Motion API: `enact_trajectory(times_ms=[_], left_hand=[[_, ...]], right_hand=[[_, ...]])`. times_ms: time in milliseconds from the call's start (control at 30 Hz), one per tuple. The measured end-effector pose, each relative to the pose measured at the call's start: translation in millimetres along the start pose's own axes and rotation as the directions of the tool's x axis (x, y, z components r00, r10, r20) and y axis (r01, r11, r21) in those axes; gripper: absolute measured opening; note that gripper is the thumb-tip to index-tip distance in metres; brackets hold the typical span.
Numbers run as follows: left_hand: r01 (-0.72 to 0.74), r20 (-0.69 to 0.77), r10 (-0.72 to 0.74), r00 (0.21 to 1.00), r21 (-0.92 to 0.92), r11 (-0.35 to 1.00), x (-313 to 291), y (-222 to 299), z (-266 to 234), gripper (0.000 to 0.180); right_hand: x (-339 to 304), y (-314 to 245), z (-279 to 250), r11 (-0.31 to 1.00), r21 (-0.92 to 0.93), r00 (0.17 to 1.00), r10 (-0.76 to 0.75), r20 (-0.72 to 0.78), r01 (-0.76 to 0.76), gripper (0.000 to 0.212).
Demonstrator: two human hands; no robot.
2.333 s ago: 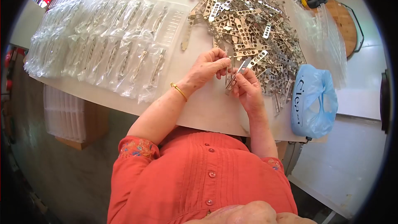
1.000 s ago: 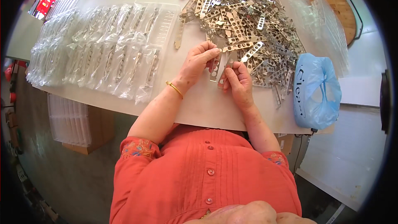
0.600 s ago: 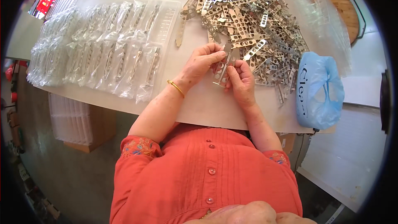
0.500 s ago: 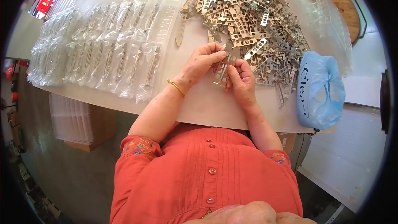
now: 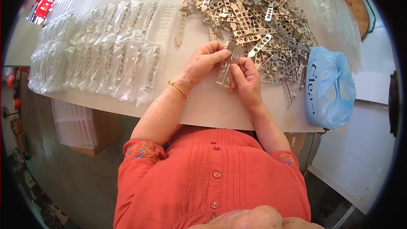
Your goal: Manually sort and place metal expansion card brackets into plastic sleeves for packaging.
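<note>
Two flat metal strips with holes (image 5: 225,73) stand side by side between my hands, in front of the heap. My left hand (image 5: 210,61) pinches them near their upper end with thumb and fingers. Lower down, my right hand (image 5: 246,80) has its thumb against the strips and its fingers curled behind them. Just beyond lies a large heap of perforated metal strips (image 5: 241,17), shiny and jumbled, several of them with notched ends. Whether the two held strips are joined cannot be made out.
Left of my hands, clear plastic bags with metal strips (image 5: 114,63) lie in rows on a translucent tray (image 5: 167,21). A blue plastic bag (image 5: 328,89) sits at the right table edge, near clear plastic sheets (image 5: 337,21). Under the table stands a cardboard box (image 5: 106,129).
Both hands keep their grip on the strips, which have turned slightly. The view has shifted a little, so the table things appear slightly displaced.
</note>
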State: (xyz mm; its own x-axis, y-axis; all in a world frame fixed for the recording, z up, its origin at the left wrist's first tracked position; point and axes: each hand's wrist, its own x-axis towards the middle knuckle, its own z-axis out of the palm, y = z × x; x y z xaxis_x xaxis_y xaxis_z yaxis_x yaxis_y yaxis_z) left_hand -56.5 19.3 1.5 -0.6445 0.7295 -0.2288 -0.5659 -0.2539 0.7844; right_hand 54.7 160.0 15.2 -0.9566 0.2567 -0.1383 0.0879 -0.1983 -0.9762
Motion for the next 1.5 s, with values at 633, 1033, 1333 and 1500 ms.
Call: enact_trajectory(times_ms=[633, 1033, 1333, 1500], left_hand=[[-0.020, -0.021, 0.022, 1.000, 0.065, 0.998, -2.4, 2.4, 4.1, 0.013], [-0.009, -0.016, 0.010, 1.000, 0.087, 0.996, -4.1, 5.5, 4.8, 0.012], [-0.007, -0.014, 0.008, 1.000, 0.081, 0.997, -3.7, 4.7, 4.9, 0.012], [-0.024, -0.032, 0.029, 0.999, 0.131, 0.991, -3.6, 2.9, 3.1, 0.012]], right_hand=[[0.6, 2.2, 0.3, 1.000, -0.024, 1.000, -0.002, -0.006, 0.002, 0.011], [2.1, 3.1, -0.2, 1.000, -0.010, 1.000, -0.002, -0.006, 0.002, 0.009], [1.5, 3.9, -0.9, 1.000, -0.026, 1.000, -0.011, -0.007, 0.011, 0.011], [1.7, 4.4, 0.0, 0.999, -0.031, 1.000, -0.006, -0.008, 0.006, 0.010]])
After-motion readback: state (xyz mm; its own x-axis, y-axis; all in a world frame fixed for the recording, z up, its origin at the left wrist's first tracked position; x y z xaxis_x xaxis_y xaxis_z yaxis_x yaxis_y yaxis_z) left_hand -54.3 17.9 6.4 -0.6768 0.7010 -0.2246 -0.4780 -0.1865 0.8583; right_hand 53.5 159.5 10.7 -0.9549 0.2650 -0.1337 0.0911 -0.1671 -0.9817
